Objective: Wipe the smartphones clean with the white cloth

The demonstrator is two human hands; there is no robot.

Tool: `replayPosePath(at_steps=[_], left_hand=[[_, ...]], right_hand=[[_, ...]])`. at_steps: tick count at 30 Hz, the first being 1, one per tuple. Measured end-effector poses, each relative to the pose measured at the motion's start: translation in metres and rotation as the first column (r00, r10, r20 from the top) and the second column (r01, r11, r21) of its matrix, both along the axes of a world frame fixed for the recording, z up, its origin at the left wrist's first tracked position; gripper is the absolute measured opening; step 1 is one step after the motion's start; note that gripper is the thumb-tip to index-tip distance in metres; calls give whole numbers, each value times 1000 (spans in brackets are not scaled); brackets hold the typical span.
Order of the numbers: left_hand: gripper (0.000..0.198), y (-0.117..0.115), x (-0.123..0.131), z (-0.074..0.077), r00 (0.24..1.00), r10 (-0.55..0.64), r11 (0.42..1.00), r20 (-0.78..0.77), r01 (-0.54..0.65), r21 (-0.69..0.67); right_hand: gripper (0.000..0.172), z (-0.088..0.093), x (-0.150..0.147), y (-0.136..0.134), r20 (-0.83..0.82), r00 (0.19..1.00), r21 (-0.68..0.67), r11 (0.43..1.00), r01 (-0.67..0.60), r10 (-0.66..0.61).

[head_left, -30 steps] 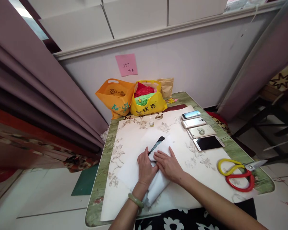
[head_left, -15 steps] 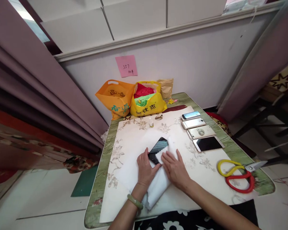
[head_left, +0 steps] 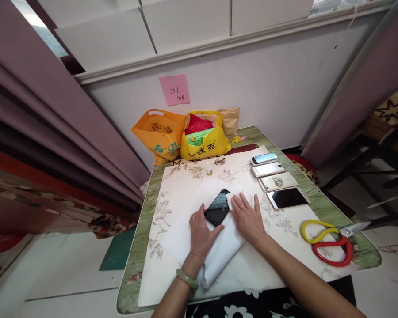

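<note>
A black smartphone (head_left: 216,209) lies at a slant, its glossy screen up, on white cloth or paper. My left hand (head_left: 200,229) grips its lower end between thumb and fingers. At the phone's right edge, my right hand (head_left: 248,217) lies flat with fingers stretched out over a white cloth (head_left: 226,254). One zigzag-cut edge of that cloth touches the screen's right side. The rest of it spreads down between my wrists towards the table's front. What is under my right palm is hidden.
Several phones (head_left: 288,198) lie in a column at the right. Scissors with yellow and red handles (head_left: 331,242) rest near the right edge. Behind stand an orange bag (head_left: 162,137), a filled yellow bag (head_left: 204,148), a small bottle (head_left: 208,168) and glasses (head_left: 219,161).
My right hand has slid right and slightly up with the cloth, from over the screen to the phone's right edge. More of the screen shows. My left hand has stayed on the phone.
</note>
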State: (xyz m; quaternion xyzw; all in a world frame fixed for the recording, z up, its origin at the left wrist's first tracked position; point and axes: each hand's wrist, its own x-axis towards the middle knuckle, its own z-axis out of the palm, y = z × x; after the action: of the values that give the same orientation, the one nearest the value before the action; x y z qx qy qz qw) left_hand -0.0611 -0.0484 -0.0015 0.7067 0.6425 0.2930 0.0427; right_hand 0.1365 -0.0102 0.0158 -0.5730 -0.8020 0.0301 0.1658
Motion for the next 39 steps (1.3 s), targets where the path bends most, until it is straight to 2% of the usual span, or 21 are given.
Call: replayPosePath(at_steps=[4, 11, 14, 17, 20, 22, 25, 28, 30, 33, 36, 39], left_hand=[[86, 2, -1, 0, 999, -25, 1000, -26, 26, 13], [91, 4, -2, 4, 999, -30, 999, 32, 31, -44], [89, 3, -2, 3, 999, -28, 998, 40, 30, -48], [90, 3, -1, 2, 999, -14, 1000, 38, 15, -26], [86, 4, 0, 0, 999, 0, 1000, 34, 0, 2], [82, 4, 1, 0, 999, 12, 1000, 36, -13, 24], [84, 2, 1, 0, 999, 16, 1000, 49, -17, 21], [88, 0, 1, 1, 999, 3, 1000, 46, -3, -9], [91, -1, 1, 2, 999, -4, 1000, 39, 5, -20], [97, 0, 1, 1, 999, -10, 1000, 42, 11, -27], [100, 3, 0, -1, 999, 0, 999, 33, 1, -35], [99, 7, -4, -4, 1000, -4, 1000, -6, 4, -21]], right_hand=[[43, 2, 2, -3, 15, 1000, -3, 1000, 8, -8], [44, 7, -19, 48, 28, 999, -94, 995, -36, 39], [46, 7, -28, 53, 7, 998, -89, 994, -62, 63], [46, 9, -34, 41, -23, 985, -75, 983, -171, 169], [43, 14, -43, 21, -54, 935, -91, 931, -355, 351], [43, 16, -48, 9, -82, 899, -111, 893, -437, 430], [42, 17, -47, -3, -132, 868, -134, 859, -494, 479], [40, 14, -30, -15, -174, 838, -132, 831, -540, 517], [39, 11, -14, -21, -173, 849, -113, 846, -521, 499], [40, 5, 10, -20, -123, 903, -83, 902, -423, 412], [42, 2, 25, -6, -68, 970, -51, 970, -238, 234], [42, 1, 19, 12, -33, 998, -22, 999, -49, 48]])
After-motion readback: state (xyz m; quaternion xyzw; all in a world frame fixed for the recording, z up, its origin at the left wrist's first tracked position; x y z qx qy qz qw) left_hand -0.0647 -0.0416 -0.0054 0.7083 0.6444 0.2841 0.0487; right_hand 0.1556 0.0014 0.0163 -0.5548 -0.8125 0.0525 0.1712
